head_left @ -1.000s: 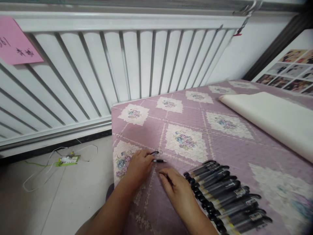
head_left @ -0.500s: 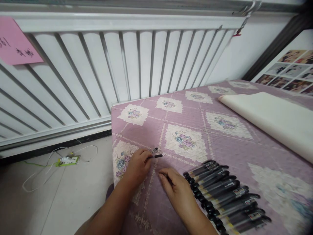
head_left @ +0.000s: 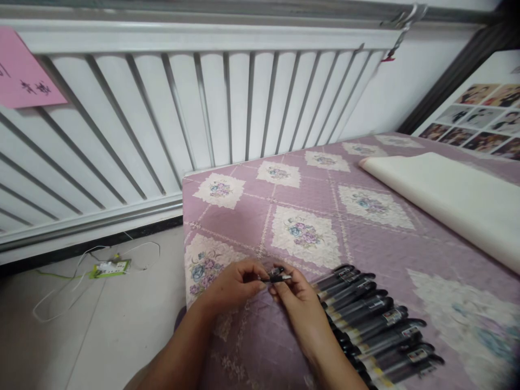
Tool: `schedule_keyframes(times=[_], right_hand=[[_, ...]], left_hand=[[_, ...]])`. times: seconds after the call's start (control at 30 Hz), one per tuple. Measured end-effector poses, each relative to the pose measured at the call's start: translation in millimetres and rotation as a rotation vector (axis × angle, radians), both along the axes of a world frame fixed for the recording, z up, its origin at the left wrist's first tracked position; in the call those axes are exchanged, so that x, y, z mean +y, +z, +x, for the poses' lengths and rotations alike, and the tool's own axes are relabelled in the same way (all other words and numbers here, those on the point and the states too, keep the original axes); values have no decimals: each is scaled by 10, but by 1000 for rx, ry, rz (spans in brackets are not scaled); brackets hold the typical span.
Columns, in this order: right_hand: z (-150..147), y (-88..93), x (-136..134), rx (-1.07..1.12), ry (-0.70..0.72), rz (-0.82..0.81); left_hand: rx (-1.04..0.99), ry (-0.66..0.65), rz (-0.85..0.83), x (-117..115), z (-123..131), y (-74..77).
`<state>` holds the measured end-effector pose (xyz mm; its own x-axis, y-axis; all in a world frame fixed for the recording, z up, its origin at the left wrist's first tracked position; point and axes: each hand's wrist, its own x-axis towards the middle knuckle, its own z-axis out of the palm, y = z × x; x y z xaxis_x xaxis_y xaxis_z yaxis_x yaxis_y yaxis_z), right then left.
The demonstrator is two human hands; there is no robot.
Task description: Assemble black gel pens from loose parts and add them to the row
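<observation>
My left hand [head_left: 239, 281] is closed on a small black pen part [head_left: 279, 278] with a pale tip, which points right over the purple flowered cloth [head_left: 244, 216]. Close against it, my right hand [head_left: 296, 290] has its fingers curled at the tip end; what lies inside them is too small and hidden to name. A second dark piece shows just above the pen part, between the hands. Beside my right hand lies a row of several clear pens with black caps [head_left: 377, 309], partly covered by my right wrist.
A white radiator [head_left: 239, 108] stands behind the cloth's far edge. At the right lie a folded cream sheet [head_left: 455, 195] and a board of photos [head_left: 483, 114]. A power strip [head_left: 109, 268] with white cables is on the floor at the left.
My right hand has moved up and left, and my left hand slightly down and right, so they now meet at the pen part. The view has shifted slightly.
</observation>
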<state>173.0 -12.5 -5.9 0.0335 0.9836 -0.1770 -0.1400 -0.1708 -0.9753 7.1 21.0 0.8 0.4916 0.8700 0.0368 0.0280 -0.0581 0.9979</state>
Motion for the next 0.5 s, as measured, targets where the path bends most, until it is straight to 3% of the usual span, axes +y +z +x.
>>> schedule_keyframes(times=[0.17, 0.33, 0.5], right_hand=[[30, -48, -12, -40, -37, 41], [95, 19, -18, -80, -193, 102], [173, 63, 3, -35, -340, 136]], left_hand=[[45, 8, 27, 7, -20, -49], [126, 148, -93, 4, -30, -57], [180, 128, -67, -11, -28, -9]])
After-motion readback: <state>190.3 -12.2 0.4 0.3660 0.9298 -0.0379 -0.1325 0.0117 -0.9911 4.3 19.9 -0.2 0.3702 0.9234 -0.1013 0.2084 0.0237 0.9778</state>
